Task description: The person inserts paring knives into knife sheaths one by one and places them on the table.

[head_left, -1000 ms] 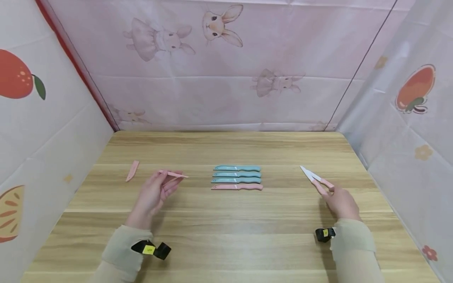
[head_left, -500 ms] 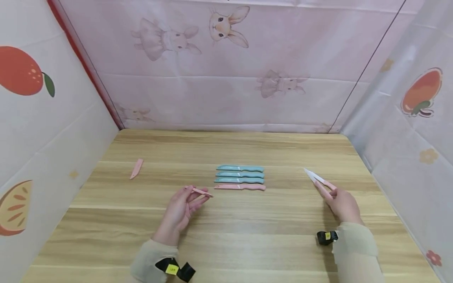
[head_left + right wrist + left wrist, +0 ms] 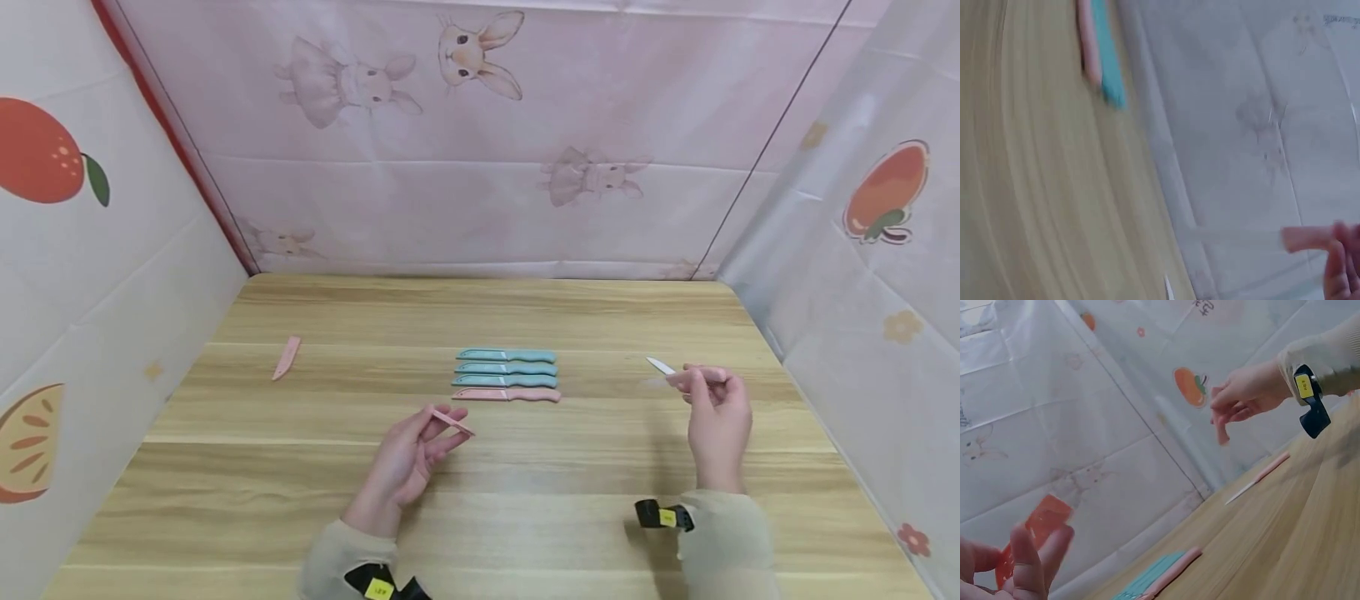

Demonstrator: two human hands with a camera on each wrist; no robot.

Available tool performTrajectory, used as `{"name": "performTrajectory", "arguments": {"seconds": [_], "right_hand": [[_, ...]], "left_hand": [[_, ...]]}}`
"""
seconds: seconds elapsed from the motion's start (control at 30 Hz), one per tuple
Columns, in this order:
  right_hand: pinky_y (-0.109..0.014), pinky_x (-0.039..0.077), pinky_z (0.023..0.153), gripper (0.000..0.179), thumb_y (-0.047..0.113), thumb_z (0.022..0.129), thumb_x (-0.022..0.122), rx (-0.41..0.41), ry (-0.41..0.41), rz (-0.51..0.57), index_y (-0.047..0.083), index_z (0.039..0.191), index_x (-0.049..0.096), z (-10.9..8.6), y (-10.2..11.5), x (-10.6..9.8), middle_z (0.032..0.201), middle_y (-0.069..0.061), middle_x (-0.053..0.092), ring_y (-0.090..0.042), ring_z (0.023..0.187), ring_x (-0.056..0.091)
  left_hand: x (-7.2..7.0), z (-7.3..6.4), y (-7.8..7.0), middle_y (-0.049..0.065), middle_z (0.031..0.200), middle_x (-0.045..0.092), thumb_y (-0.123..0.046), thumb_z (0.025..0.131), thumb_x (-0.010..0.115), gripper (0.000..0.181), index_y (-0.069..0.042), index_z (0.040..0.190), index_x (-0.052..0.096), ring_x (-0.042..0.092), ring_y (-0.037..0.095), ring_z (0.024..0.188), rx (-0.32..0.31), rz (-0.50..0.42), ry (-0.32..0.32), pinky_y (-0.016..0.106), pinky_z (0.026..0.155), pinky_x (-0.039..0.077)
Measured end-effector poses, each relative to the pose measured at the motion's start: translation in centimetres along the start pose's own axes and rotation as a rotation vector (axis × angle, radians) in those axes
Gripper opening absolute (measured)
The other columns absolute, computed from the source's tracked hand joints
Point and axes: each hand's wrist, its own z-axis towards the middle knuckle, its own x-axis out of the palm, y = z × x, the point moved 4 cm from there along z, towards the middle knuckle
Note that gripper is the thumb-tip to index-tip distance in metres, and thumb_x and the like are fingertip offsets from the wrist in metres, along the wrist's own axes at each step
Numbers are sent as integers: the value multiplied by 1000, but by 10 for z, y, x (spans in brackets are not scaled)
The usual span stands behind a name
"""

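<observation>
My left hand pinches a pink knife sheath between thumb and fingers, just in front of the row of knives. On the right, my right hand grips the pink handle of a paring knife above the table; its pale blade points left and is blurred. Below that hand lies a second bare paring knife with a pink handle, its white blade showing in the head view and its handle hidden there. A second pink sheath lies at the far left.
Three teal sheathed knives and one pink sheathed knife lie in a parallel row mid-table. The wooden table is bounded by a printed cloth at the back and both sides.
My left hand has moved right and nearer with its sheath. My right hand has lifted one paring knife off the table, away from the other, and turned its blade leftward.
</observation>
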Motion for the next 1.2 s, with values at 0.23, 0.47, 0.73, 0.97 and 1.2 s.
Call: {"name": "performTrajectory", "arguments": {"seconds": [0.23, 0.47, 0.73, 0.97, 1.2], "right_hand": [[-16, 50, 66, 10, 6, 88, 63, -108, -57, 457, -1, 88, 56, -38, 9, 31, 89, -6, 65, -10, 75, 61], [-21, 55, 61, 9, 9, 94, 55, 1, 84, 777, 3, 91, 49, -71, 3, 70, 82, -9, 69, -11, 63, 65], [-18, 53, 54, 15, 4, 97, 48, 182, 160, 863, 1, 82, 51, -104, 18, 92, 76, -10, 68, -9, 56, 63], [-19, 53, 57, 14, 6, 96, 50, 215, 166, 728, -1, 84, 49, -114, 15, 103, 79, -11, 69, -9, 56, 61], [-21, 54, 58, 15, 10, 95, 53, 205, 171, 695, 0, 85, 48, -117, 10, 107, 81, -11, 68, -10, 58, 62]], "left_hand": [[8, -2, 6, 24, 114, 61, -19, 103, 31, 23, 2, 108, 41, 66, 27, 95, 41, -21, -8, 18, 64, 54], [16, -2, 11, 21, 117, 60, -21, 102, 37, 18, -4, 106, 44, 64, 29, 99, 86, -41, -37, 18, 66, 54], [20, -1, 14, 26, 116, 59, -21, 103, 33, 24, 1, 106, 41, 64, 29, 99, 128, -48, -77, 21, 69, 54], [19, -1, 14, 27, 122, 54, -21, 104, 30, 20, -2, 107, 36, 63, 29, 100, 136, -38, -119, 26, 77, 54], [21, -2, 13, 26, 121, 55, -21, 104, 31, 23, 0, 111, 34, 64, 26, 98, 145, -33, -126, 20, 70, 54]]}}
